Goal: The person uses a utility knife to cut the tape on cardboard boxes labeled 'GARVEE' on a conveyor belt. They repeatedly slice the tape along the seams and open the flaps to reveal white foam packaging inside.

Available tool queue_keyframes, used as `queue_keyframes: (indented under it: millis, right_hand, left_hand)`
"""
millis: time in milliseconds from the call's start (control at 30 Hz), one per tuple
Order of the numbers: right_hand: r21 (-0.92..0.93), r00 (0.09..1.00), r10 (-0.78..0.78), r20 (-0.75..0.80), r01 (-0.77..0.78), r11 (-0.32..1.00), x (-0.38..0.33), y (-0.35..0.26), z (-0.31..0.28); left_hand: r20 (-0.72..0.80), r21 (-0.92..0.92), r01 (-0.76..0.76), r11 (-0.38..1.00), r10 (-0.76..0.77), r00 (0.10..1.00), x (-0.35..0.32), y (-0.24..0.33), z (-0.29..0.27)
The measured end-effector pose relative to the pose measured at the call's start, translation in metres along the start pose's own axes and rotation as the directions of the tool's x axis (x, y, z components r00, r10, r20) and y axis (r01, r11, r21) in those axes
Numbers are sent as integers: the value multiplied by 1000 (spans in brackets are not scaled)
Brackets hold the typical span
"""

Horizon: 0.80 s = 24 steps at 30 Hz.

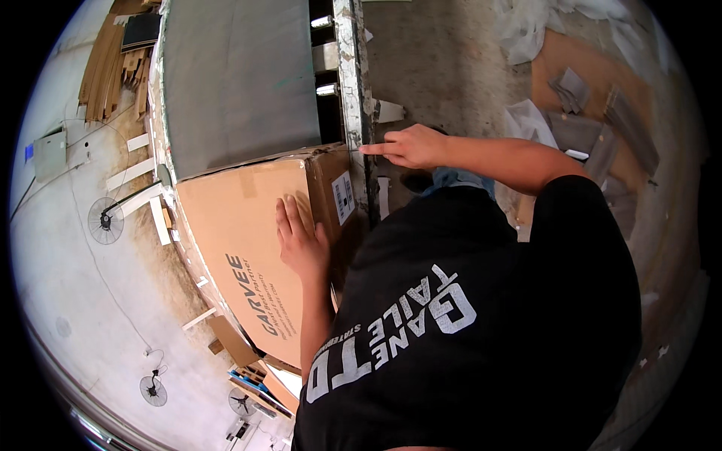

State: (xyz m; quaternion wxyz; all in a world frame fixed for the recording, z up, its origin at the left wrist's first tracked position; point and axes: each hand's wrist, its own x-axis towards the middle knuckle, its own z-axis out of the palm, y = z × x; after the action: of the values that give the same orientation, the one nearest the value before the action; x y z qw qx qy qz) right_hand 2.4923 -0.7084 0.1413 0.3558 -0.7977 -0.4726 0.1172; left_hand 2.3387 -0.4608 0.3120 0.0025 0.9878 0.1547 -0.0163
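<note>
Lettering [252, 295] on carton [214, 203] and black shirt [519, 323]

Bright left, dimmer right, fisheye-curved edges

Caged fans [107, 219] along pale wall [68, 270]; brown cardboard strips [101, 64] piled; grey panels [633, 131]; white sheeting [524, 34], probably plastic.

- Upper centre-left: the belt [237, 83], with the metal rail [350, 68] along its right side.
- Left of centre: the carton [233, 218], directly below the visible belt; a label [344, 198] on its right-hand side.
- On the carton's top, near its right edge: the left hand [303, 246].
- Just right of the carton's upper right corner, at the rail: the right hand [416, 146].
- Upper left: flat cardboard [105, 71], beyond the belt.
- Upper right: panels [575, 131] on the floor [444, 68].
</note>
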Motion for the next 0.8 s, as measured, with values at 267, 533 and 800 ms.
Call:
queue_keyframes:
  millis: [267,533,800]
  right_hand:
    - [18,1000,-11,-6,11,1000,19,11,11]
    - [19,944,-179,-278,192,981,35,-17,-27]
    - [246,936,61,-346,28,969,9,-17,-28]
  left_hand:
    - [-91,-184,-71,980,55,994,-13,-27,-62]
    - [-77,42,-18,999,21,997,-2,-38,-167]
    - [-404,451,685,572,-554,728,11,-157,-335]
